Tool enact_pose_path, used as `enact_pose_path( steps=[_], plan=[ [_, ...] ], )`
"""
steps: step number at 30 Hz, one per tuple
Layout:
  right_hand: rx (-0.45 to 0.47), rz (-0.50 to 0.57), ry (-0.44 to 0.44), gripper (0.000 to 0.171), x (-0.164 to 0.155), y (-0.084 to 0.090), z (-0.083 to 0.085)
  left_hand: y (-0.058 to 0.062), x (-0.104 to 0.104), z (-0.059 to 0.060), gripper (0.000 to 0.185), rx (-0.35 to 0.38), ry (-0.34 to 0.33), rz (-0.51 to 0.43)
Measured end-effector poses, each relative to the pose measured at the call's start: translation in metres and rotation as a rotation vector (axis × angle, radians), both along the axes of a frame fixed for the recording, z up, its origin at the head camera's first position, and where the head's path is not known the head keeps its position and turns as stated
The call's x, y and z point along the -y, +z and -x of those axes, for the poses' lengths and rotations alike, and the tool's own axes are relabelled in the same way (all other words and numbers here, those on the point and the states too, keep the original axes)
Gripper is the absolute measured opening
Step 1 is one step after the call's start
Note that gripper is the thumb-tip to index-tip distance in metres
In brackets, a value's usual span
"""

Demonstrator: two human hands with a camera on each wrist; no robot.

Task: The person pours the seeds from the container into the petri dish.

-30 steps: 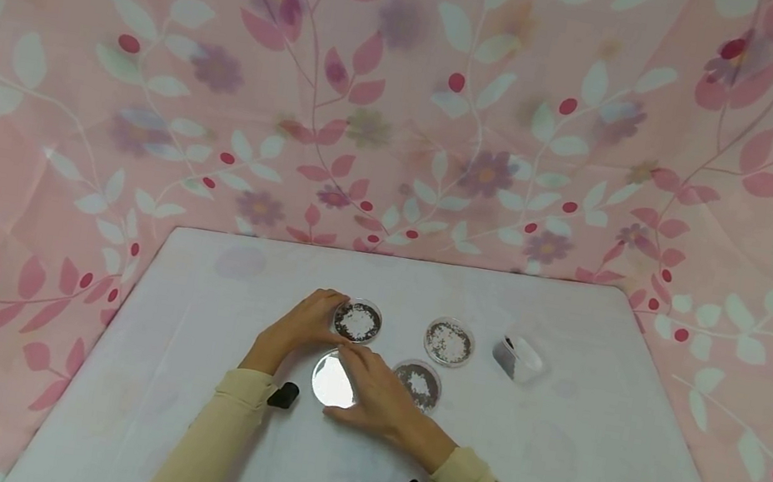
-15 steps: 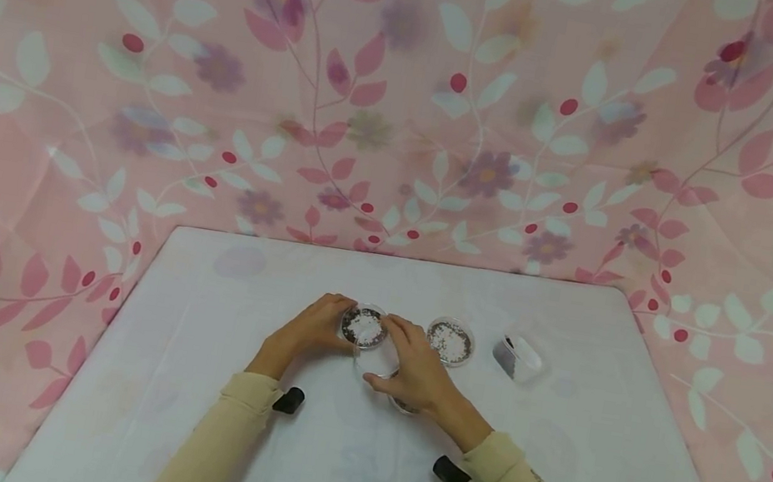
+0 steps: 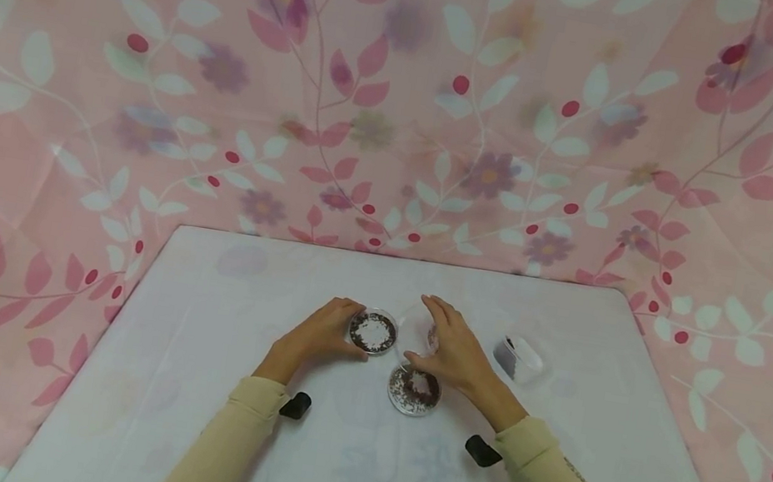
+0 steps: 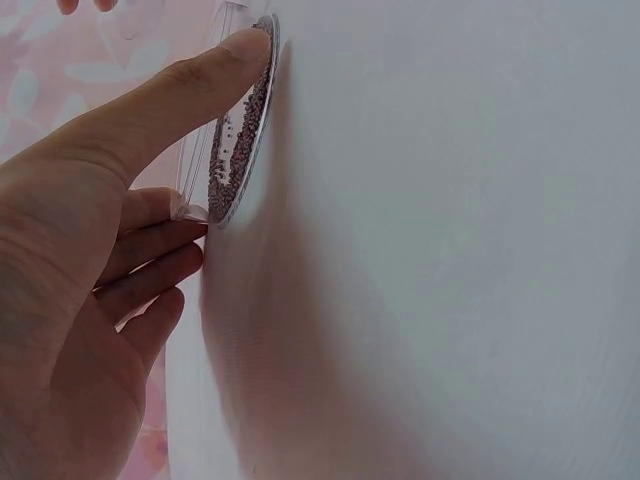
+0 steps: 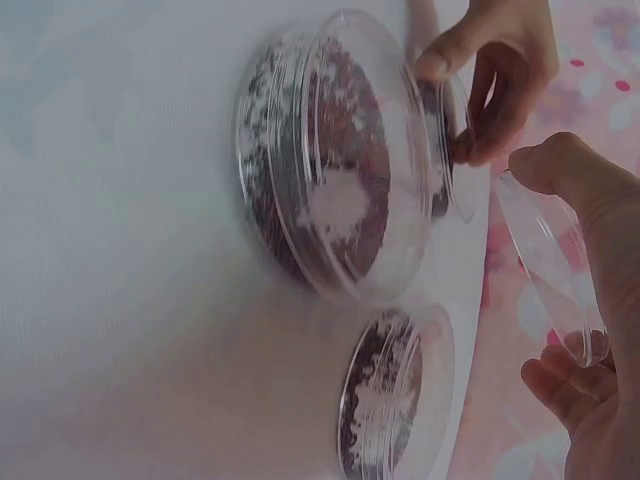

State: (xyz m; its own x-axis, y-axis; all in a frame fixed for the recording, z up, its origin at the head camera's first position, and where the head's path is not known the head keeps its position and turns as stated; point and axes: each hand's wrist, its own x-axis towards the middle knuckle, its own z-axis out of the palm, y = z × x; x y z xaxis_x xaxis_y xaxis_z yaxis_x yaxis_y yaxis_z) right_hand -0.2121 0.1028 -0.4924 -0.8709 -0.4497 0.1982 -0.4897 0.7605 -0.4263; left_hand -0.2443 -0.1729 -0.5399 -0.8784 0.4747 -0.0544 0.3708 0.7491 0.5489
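Observation:
My left hand [image 3: 345, 328] grips the rim of a petri dish [image 3: 373, 332] of dark seeds and white grains on the white table [image 3: 220, 383]. In the left wrist view my thumb [image 4: 215, 75] lies on that dish's edge [image 4: 238, 140]. My right hand [image 3: 427, 333] pinches a clear round lid [image 3: 410, 332] on edge just right of that dish; thumb and fingers clamp the lid [image 5: 548, 275] in the right wrist view. A second filled dish [image 3: 414, 390] lies in front of both hands. A third dish [image 5: 390, 400] sits behind my right hand, mostly hidden in the head view.
A small clear plastic container [image 3: 518, 358] with something dark inside lies to the right of my right hand. A pink floral cloth [image 3: 407, 109] hangs behind and around the table. Black wrist units [image 3: 295, 404] sit on both sleeves.
My right hand picked the clear lid up from the table in front and carried it back and to the right. The near dish came into view. My left hand kept hold of its dish.

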Motion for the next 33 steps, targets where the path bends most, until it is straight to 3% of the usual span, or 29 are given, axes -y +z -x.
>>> enact_pose_path(
  steps=[9,22,33],
  plan=[
    [-0.009,-0.049,-0.002,0.100,-0.010,-0.006,0.012,0.002,-0.001,-0.001,0.090,-0.018,-0.005,0.007],
    [-0.022,-0.081,0.056,0.099,0.004,-0.005,0.020,0.002,-0.001,-0.002,0.092,-0.001,0.005,0.011],
    [0.035,-0.080,0.080,0.103,0.011,0.000,0.023,0.002,0.000,-0.002,0.092,0.004,0.013,0.004]
  ],
)
